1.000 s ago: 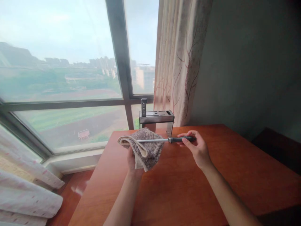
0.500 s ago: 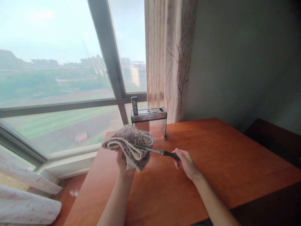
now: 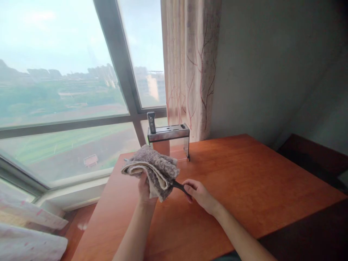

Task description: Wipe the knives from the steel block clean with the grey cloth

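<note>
My left hand (image 3: 146, 186) is closed around a folded grey-brown fluffy cloth (image 3: 154, 159) with pale edging, held above the table. A thin metal tool with a black handle (image 3: 179, 186) runs through the fold, and a metal tip (image 3: 125, 159) pokes out at the cloth's far left. Most of its metal part is hidden, so I cannot tell whether it is a knife or a sharpening rod. My right hand (image 3: 198, 194) grips the end of the handle, whose front end meets the cloth's right edge.
Behind the cloth, a clear-sided knife block (image 3: 168, 134) with a slotted metal top stands on the reddish wooden table (image 3: 244, 174). One dark handle (image 3: 151, 122) sticks up from it. A window (image 3: 62, 90) and a curtain (image 3: 190, 65) border the table's far side.
My right hand has moved left, pushing the tool deeper through the cloth. The bare metal near the handle is now covered, and the tip shows at the far side. The view has shifted slightly.
</note>
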`<action>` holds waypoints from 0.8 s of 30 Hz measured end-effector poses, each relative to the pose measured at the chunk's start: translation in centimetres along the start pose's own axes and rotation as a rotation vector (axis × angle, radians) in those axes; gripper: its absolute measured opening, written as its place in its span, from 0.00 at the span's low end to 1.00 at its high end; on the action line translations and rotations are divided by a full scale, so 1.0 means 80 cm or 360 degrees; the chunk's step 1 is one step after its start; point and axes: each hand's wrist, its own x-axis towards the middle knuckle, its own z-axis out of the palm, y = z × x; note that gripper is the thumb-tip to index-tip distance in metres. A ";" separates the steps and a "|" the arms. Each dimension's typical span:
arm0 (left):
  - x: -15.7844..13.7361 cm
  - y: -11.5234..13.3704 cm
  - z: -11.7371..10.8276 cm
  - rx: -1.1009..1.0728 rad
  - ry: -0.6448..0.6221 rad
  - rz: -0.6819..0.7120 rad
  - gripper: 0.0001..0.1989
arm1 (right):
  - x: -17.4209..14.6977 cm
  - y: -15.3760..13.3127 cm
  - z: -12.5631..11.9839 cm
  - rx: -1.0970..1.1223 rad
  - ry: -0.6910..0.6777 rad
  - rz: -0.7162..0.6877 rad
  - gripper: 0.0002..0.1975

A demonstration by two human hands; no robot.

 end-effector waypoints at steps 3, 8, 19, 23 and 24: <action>0.001 0.000 0.001 0.0014 0.0050 -0.0139 0.12 | -0.002 0.006 0.004 -0.0264 -0.0068 -0.0046 0.19; 0.002 0.007 0.010 -0.0014 0.0054 -0.0059 0.15 | -0.007 0.003 0.008 -0.0692 -0.0111 -0.0207 0.18; 0.022 0.053 -0.018 -0.0078 0.0148 0.0331 0.17 | -0.016 -0.012 -0.012 -0.0908 0.0041 -0.0333 0.14; 0.018 0.047 -0.014 -0.0093 0.0085 0.0262 0.19 | -0.015 -0.004 -0.010 -0.0881 0.0064 -0.0354 0.17; 0.017 0.044 -0.011 -0.0109 0.0086 0.0247 0.19 | -0.014 -0.001 -0.008 -0.0879 0.0058 -0.0356 0.17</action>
